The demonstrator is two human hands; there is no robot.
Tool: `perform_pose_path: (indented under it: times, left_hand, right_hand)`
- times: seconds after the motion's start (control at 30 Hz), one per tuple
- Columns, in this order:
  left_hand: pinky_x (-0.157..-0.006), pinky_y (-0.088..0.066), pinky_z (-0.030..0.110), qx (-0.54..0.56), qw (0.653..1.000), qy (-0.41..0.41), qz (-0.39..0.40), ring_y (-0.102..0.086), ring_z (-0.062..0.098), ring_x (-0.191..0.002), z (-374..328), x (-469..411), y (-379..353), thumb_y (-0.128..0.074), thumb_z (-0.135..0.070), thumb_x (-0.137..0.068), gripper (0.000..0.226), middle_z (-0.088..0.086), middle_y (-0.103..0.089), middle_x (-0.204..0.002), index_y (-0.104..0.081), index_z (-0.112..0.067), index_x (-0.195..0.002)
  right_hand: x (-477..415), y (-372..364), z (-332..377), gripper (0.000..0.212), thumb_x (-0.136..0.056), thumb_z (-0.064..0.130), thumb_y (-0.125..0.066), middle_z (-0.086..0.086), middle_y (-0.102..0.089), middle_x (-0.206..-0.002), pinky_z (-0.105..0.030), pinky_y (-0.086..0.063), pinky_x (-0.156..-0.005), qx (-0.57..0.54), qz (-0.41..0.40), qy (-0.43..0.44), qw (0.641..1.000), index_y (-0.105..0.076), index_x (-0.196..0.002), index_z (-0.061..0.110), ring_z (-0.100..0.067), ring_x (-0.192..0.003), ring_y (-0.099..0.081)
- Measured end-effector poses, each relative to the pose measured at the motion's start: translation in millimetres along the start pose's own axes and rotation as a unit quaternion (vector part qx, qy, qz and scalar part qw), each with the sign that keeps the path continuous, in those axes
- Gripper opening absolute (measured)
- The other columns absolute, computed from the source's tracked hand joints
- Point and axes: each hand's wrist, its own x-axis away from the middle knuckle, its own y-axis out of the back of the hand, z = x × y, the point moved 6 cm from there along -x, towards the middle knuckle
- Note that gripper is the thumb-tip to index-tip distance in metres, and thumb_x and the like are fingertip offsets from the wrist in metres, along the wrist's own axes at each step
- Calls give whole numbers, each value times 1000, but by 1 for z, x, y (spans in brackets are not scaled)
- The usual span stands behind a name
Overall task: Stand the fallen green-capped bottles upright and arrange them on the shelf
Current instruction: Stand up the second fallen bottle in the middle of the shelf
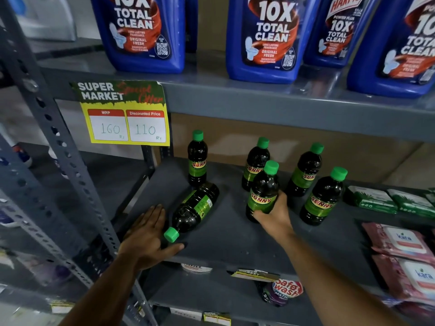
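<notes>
One dark green-capped bottle [193, 210] lies on its side on the grey shelf [226, 234], cap toward the front edge. My left hand [148, 236] rests flat and open on the shelf just left of that cap, thumb under it. My right hand [275, 215] grips the lower body of an upright bottle [263, 191] in the middle. Upright bottles stand at the back left [197, 158], back middle [255, 163], back right [304, 170] and front right [322, 196].
Big blue cleaner jugs [263, 38] fill the shelf above. A yellow price sign [124, 114] hangs at the left. Green packs [374, 200] and pink wipe packs [400, 243] lie to the right. A perforated grey upright [56, 147] stands at the left.
</notes>
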Motion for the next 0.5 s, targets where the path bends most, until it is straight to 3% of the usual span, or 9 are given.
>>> perform_pose_path:
  times: [0.1, 0.23, 0.3, 0.37, 0.43, 0.5]
  left_hand:
    - [-123, 1, 37, -3, 1000, -5, -2, 11, 17, -150, 0, -1, -1, -12, -96, -62, 124, 5, 10, -164, 8, -12, -152]
    - [-124, 0, 38, 0, 1000, -5, -3, 12, 17, -150, 3, -1, -4, -10, -96, -61, 125, 5, 11, -164, 8, -12, -151]
    - [-124, -1, 39, 1, 1000, -5, -3, 11, 17, -150, 4, -2, -6, -9, -97, -61, 126, 5, 10, -164, 7, -11, -152]
    - [-124, -2, 38, -1, 1000, -5, -12, 10, 17, -150, 2, -1, -5, -9, -97, -61, 126, 5, 8, -164, 6, -11, -152]
    - [-123, -3, 37, -3, 1000, -5, -28, 6, 18, -151, 1, -1, -3, -9, -97, -60, 126, 5, 3, -165, 2, -11, -152]
    - [-124, -4, 37, -3, 1000, -4, -31, 4, 18, -151, 1, -1, -2, -9, -97, -60, 127, 6, 1, -165, 1, -11, -152]
  right_hand:
    - [-1, -1, -5, 85, -50, 43, -82, 18, -55, -106, -19, -45, -74, 10, 3, 1, 1000, -36, -120, 29, 1, -97, -56]
    - [-5, -6, -7, 70, -57, 30, -78, 9, -58, -103, -20, -45, -68, 7, 42, -12, 999, -40, -115, 29, -15, -100, -60]
    - [-1, -4, -1, 82, -55, 35, -81, 8, -56, -116, -24, -46, -82, 14, 41, 17, 999, -37, -123, 28, -16, -113, -55]
    - [12, 8, 8, 99, -53, 51, -81, -1, -45, -133, -38, -36, -101, 98, -70, 82, 989, -33, -133, 21, -20, -126, -41]
    - [37, 7, 23, 89, -58, 59, -73, -9, -40, -131, -43, -27, -102, 173, -177, 184, 951, -39, -128, 15, -29, -123, -37]
    - [59, -19, 47, 62, -67, 50, -70, -3, -43, -122, -41, -28, -97, 195, -133, 321, 917, -49, -118, 22, -28, -114, -44]
